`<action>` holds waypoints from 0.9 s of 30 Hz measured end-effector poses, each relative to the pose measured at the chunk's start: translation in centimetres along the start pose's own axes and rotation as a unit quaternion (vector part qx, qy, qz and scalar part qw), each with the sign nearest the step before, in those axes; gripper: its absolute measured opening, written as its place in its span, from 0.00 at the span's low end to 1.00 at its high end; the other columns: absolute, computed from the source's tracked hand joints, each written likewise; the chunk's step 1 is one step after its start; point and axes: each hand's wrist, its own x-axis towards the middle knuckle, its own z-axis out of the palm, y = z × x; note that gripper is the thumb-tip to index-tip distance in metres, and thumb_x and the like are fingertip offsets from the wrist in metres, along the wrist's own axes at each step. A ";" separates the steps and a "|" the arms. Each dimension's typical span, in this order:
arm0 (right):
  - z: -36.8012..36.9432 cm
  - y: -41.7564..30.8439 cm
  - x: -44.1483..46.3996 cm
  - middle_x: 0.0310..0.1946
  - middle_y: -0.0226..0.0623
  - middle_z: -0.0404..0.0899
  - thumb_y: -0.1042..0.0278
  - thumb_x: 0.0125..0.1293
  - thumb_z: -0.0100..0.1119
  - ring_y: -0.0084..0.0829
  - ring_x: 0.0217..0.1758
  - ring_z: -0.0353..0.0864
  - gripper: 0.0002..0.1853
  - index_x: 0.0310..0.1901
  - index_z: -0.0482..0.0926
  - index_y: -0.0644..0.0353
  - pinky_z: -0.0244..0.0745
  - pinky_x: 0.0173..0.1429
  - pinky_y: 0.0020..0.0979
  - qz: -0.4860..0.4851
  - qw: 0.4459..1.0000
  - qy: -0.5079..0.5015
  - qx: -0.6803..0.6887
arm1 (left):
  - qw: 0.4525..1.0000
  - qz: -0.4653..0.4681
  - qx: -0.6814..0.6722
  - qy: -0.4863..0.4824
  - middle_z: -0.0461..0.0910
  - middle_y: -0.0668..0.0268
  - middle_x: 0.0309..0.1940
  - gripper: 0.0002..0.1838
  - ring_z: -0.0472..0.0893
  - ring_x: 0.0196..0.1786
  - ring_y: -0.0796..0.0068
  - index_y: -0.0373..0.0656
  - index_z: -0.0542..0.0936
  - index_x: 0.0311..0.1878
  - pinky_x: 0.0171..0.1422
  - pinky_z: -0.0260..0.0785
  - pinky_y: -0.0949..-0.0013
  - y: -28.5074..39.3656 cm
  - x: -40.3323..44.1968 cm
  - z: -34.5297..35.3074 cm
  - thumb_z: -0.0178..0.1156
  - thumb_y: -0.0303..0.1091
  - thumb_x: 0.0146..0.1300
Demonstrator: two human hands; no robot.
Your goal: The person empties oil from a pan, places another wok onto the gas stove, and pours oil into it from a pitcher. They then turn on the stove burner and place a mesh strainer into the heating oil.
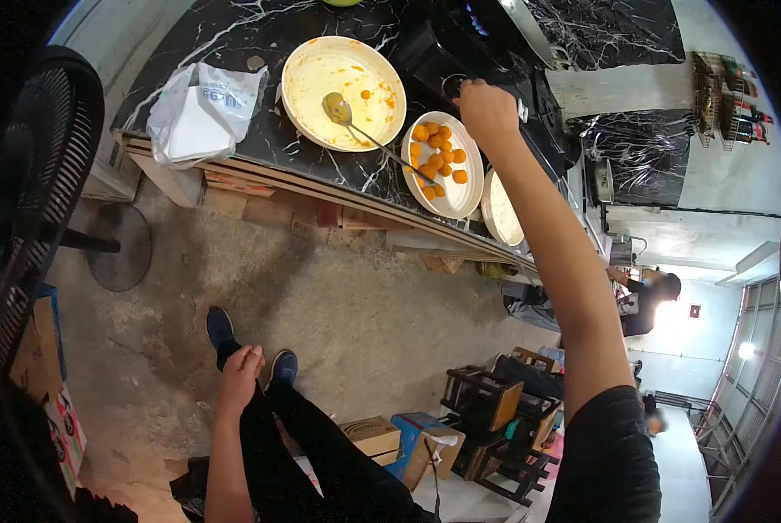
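Observation:
My right hand (488,112) reaches over the counter to the front of the black gas stove (430,57). Its fingers are closed at a stove knob (451,84) with a silvery ring; the hand partly hides the contact. My left hand (241,376) hangs low above the floor, fingers curled in, nothing visible in it. Beside the stove, an oval white dish (465,193) holds several orange balls (434,164). A large round cream basin (302,61) has orange batter smears and one ball inside. A spoon (364,133) rests across from basin to dish.
A plastic bag with white contents (203,122) lies at the counter's left end. Another pale bowl (501,213) sits beyond the oval dish. A black fan (55,192) stands at left. Cardboard boxes (373,436) and wooden chairs (486,410) are behind. A person (643,301) stands farther along.

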 end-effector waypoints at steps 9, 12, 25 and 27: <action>-0.9 -1.0 -1.5 0.42 0.43 0.81 0.59 0.62 0.64 0.44 0.43 0.85 0.17 0.48 0.76 0.58 0.81 0.43 0.41 0.104 0.986 0.010 0.129 | 0.998 -0.021 -0.053 0.025 0.57 0.75 0.19 0.18 0.58 0.24 0.82 0.43 0.68 0.27 0.31 0.52 0.73 -2.3 -0.6 -2.2 0.49 0.41 0.74; -1.4 -1.0 -2.4 0.42 0.42 0.81 0.60 0.62 0.63 0.44 0.42 0.84 0.16 0.48 0.77 0.57 0.81 0.43 0.41 0.113 0.982 0.032 0.150 | 0.999 -0.017 -0.038 0.016 0.57 0.75 0.19 0.17 0.58 0.24 0.83 0.43 0.68 0.27 0.31 0.52 0.75 -3.2 -0.5 -2.6 0.49 0.39 0.74; -0.1 -1.3 -2.6 0.37 0.39 0.82 0.64 0.61 0.65 0.42 0.38 0.83 0.11 0.42 0.81 0.59 0.77 0.42 0.38 0.174 0.929 0.099 0.312 | 0.997 -0.013 -0.057 0.048 0.61 0.75 0.24 0.10 0.60 0.26 0.84 0.43 0.71 0.33 0.32 0.54 0.76 -1.6 -1.9 -2.5 0.48 0.32 0.74; -0.4 -1.4 -2.8 0.36 0.40 0.82 0.64 0.61 0.65 0.41 0.38 0.84 0.10 0.40 0.81 0.60 0.77 0.43 0.38 0.183 0.917 0.123 0.333 | 0.996 -0.006 -0.039 0.078 0.64 0.75 0.24 0.11 0.61 0.26 0.84 0.43 0.70 0.33 0.32 0.55 0.77 -1.2 -1.7 -2.2 0.48 0.35 0.74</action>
